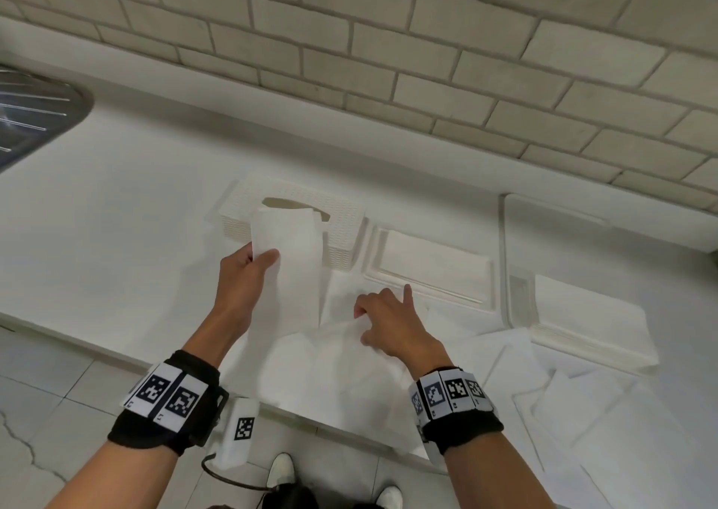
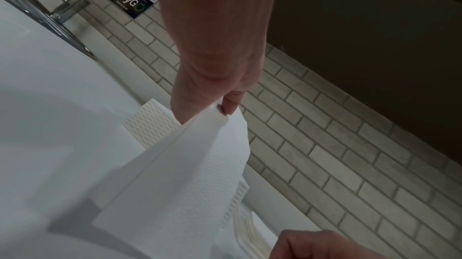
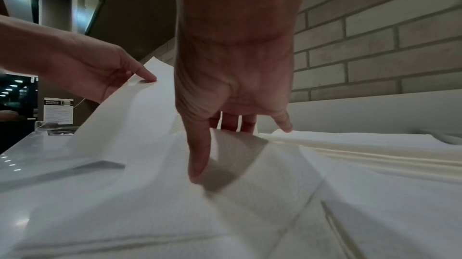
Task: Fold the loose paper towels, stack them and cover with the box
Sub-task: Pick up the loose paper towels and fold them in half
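My left hand (image 1: 260,258) (image 2: 207,113) pinches the top edge of a long white paper towel (image 1: 289,275) (image 2: 190,174) and holds it up off the counter, in front of the textured white box (image 1: 342,217) (image 2: 150,125). To the right, my right hand (image 1: 373,314) (image 3: 217,150) pinches a raised ridge of a loose paper towel (image 1: 342,368) (image 3: 250,194) between its thumb and fingers. The little finger touches a folded stack (image 3: 375,144). That stack (image 1: 431,260) lies in a shallow white tray (image 1: 489,306) right of the box.
A second folded stack (image 1: 590,322) sits at the right, with more loose towels (image 1: 582,411) spread in front of it. A steel sink drainer (image 1: 35,104) is at far left. A brick wall (image 1: 388,42) backs the white counter (image 1: 116,217).
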The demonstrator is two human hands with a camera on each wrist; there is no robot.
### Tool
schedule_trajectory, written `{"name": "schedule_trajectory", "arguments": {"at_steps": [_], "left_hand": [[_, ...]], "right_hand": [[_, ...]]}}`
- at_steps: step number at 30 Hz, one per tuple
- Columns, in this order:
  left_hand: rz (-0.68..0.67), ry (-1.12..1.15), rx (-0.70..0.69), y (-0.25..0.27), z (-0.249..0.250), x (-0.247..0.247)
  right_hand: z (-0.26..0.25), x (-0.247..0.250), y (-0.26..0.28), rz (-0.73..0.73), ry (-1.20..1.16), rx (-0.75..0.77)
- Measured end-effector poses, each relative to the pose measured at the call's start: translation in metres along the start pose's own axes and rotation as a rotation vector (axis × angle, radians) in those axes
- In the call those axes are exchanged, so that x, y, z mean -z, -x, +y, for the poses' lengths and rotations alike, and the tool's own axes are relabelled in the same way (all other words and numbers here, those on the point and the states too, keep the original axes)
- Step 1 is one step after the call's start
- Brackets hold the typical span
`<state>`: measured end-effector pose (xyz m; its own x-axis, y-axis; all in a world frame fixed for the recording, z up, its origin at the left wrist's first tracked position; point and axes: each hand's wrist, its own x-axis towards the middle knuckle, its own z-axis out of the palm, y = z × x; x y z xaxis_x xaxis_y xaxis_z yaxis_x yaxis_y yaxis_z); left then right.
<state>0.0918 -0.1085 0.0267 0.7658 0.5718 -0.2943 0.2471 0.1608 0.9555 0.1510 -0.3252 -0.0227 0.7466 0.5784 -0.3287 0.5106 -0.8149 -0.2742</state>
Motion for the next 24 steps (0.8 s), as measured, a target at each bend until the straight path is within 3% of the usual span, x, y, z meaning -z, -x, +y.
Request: {"name": "schedule_trajectory", "arguments": {"at_steps": [11,16,20,24], "left_hand": [[-0.032,0.032,-0.008,-0.001,-0.001,-0.006],[-0.056,0.073,-0.004,-0.003,0.003,-0.013],[-0.130,0.127,0.024,-0.001,0.008,-0.024],[-0.247,0.181,0.054,0.006,0.010,-0.035]], "right_hand": [[0.002,0.035,0.005,0.044,-0.142,-0.003],[-0.006,0.082,0.018,0.264,-0.605,0.035],[-0.014,0.100,0.027,0.341,-1.161,0.060],[-0.023,0.079,0.016,0.360,-1.232,-0.042]]}}
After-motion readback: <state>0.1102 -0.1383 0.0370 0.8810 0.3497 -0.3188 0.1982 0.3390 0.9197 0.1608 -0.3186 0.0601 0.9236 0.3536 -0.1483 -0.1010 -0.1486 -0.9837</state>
